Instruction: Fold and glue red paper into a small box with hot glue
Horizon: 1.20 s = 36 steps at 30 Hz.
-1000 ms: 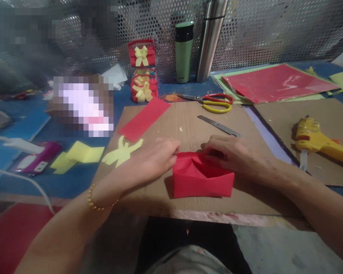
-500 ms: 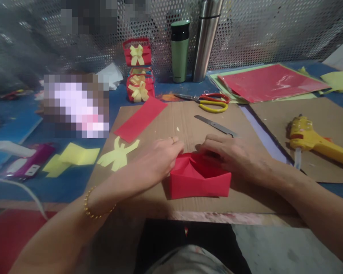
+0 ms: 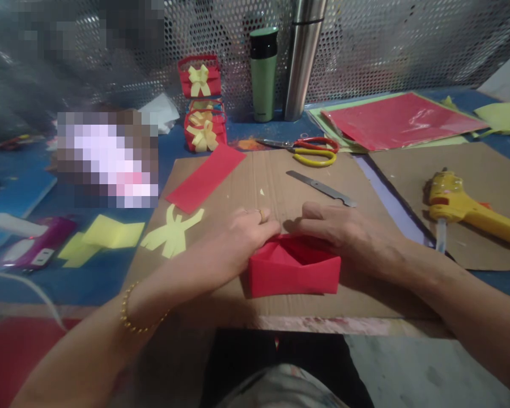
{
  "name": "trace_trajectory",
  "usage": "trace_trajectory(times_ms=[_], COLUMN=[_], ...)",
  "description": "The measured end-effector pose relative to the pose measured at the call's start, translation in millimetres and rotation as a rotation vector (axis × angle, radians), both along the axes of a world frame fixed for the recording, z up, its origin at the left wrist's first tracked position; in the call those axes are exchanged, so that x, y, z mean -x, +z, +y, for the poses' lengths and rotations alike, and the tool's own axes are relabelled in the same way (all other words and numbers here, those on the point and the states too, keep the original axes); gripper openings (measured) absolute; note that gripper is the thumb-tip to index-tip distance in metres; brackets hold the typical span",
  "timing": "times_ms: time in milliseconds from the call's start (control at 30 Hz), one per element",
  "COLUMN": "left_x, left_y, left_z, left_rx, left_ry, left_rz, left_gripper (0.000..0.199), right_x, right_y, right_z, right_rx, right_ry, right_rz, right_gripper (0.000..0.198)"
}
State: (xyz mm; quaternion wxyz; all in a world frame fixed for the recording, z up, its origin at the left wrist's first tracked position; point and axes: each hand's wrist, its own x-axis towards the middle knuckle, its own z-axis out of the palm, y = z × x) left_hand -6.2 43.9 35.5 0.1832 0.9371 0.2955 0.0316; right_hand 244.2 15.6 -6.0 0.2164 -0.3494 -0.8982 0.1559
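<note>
At the red box [image 3: 295, 276], hands [image 3: 249, 233] closer.

A craft workshop, it seems — scissors [image 3: 292, 146] on a worktop [image 3: 97, 277], a glue gun [image 3: 454, 205] to their right. Behind them stands perforated metal [image 3: 382, 45]; beside them, coloured sheets [image 3: 408, 120].

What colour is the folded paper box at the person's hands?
The paper box is plain red, seen best in the head view.

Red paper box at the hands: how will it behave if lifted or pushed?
The red box is probably light: thin folded paper, open on top. Its front wall stands upright, so it likely holds shape, yet might buckle if squeezed. Wider than tall, it should slide before tipping.
</note>
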Motion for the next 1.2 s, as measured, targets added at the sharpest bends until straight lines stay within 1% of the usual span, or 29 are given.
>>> trace_trajectory(times_ms=[100, 167, 233, 367, 500, 567, 733, 900, 967, 1033, 1133, 1200], left_x=[-0.5, 0.0, 0.7, -0.1, -3.5, -3.9, -0.7, 3.8, 5.7, 7.0, 6.7, 5.1], left_y=[0.7, 0.0, -1.4, -3.0, 1.1, 3.9, 5.5, -1.2, -3.0, -2.8, 0.8, 3.8], left_z=[-1.1, -1.6, -2.0, -4.0, -8.2, -9.9, -9.4, -6.4, -5.8, -5.6, -5.1, -4.3], left_rx=[-0.063, -0.075, -0.065, -0.008, 0.003, 0.001, 0.058, 0.049, 0.066, 0.098, 0.158, 0.211], left_ry=[-0.006, -0.014, -0.014, -0.003, -0.033, -0.046, -0.051, -0.090, -0.101, -0.099, -0.061, -0.022], left_rz=[0.036, 0.043, 0.037, 0.002, 0.004, 0.014, 0.034, 0.004, 0.000, 0.009, 0.053, 0.094], left_gripper=[0.023, 0.023, 0.024, 0.025, 0.026, 0.024, 0.024, 0.028, 0.030, 0.031, 0.028, 0.026], right_x=[1.5, 2.0, 1.8, 1.5, 2.6, 3.3, 4.0, 4.0, 4.3, 5.0, 6.7, 7.7], right_y=[2.6, 4.4, 5.7, 7.6, 11.5, 14.6, 18.6, 13.8, 13.5, 15.4, 20.2, 22.0], right_z=[0.2, 0.2, 0.2, -0.9, -3.2, -4.4, -4.9, -2.5, -2.6, -3.7, -5.7, -6.6], right_rx=[-0.023, -0.037, -0.040, 0.003, 0.032, 0.048, 0.074, 0.041, 0.040, 0.067, 0.121, 0.143], right_ry=[0.011, 0.023, 0.037, 0.042, 0.052, 0.057, 0.075, 0.090, 0.093, 0.096, 0.079, 0.049], right_rz=[0.014, 0.013, -0.001, -0.024, -0.029, -0.029, -0.013, -0.034, -0.041, -0.043, -0.041, -0.054], right_gripper=[0.017, 0.018, 0.019, 0.017, 0.015, 0.010, 0.006, 0.019, 0.021, 0.017, 0.012, 0.012])
